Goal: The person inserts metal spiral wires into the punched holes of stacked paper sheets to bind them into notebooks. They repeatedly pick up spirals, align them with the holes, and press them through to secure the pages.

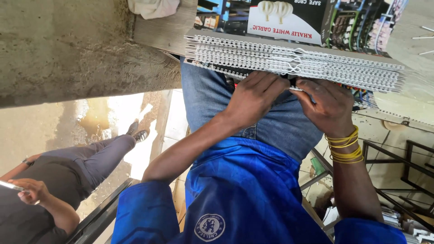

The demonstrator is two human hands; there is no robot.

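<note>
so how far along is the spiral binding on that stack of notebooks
Done: silver wire coils already run along the spines of the stacked notebooks on the person's lap. In hand: the left hand and right hand press at the stack's near edge, fingers on one coil near the middle. Left: cannot tell how many coils are unfinished, as the hands hide that spot. A cardboard box rests on top.

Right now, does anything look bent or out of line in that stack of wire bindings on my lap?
Yes. In the stack of white wire binding spines, a few loops near the middle stick out crooked and tangled, while the rest run in even rows. Your left hand and right hand grip just below that spot.
</note>
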